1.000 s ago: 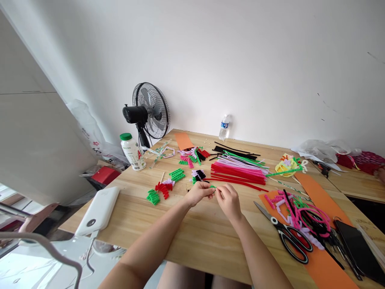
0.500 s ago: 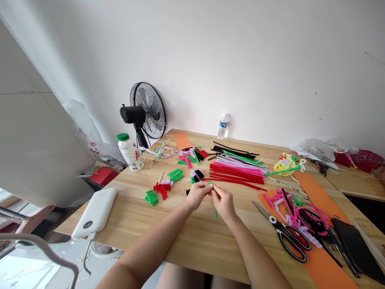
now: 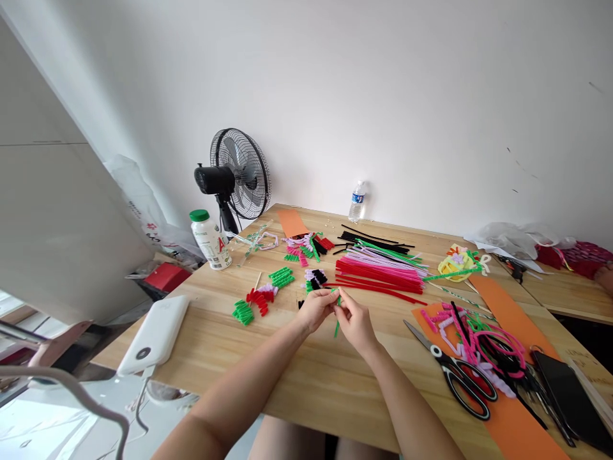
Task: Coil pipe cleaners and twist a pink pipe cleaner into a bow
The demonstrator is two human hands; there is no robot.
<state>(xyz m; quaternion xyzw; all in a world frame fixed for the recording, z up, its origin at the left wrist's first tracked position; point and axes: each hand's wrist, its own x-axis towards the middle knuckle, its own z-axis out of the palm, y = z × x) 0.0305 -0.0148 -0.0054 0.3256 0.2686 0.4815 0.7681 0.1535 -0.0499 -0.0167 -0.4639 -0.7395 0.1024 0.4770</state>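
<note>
My left hand (image 3: 317,309) and my right hand (image 3: 353,323) meet over the middle of the wooden table (image 3: 230,345). Together they pinch a green pipe cleaner (image 3: 338,327); its upper end sits between my fingertips and its loose end hangs down between the hands. Just beyond my hands lies a long bundle of red, pink, lilac and green pipe cleaners (image 3: 378,268). Small coiled pieces in green (image 3: 243,313), red (image 3: 258,300) and black (image 3: 317,277) lie to the left and ahead.
Black-handled scissors (image 3: 460,374) lie on orange paper (image 3: 517,415) at the right, beside pink tangles (image 3: 498,345) and a dark phone (image 3: 567,396). A white power bank (image 3: 154,333), white bottle (image 3: 209,240), black fan (image 3: 237,176) and water bottle (image 3: 357,201) stand left and behind.
The green pipe cleaner's loose end, hidden between my fingers a second ago, now hangs below my hands. Both hands stayed together and shifted slightly nearer to me.
</note>
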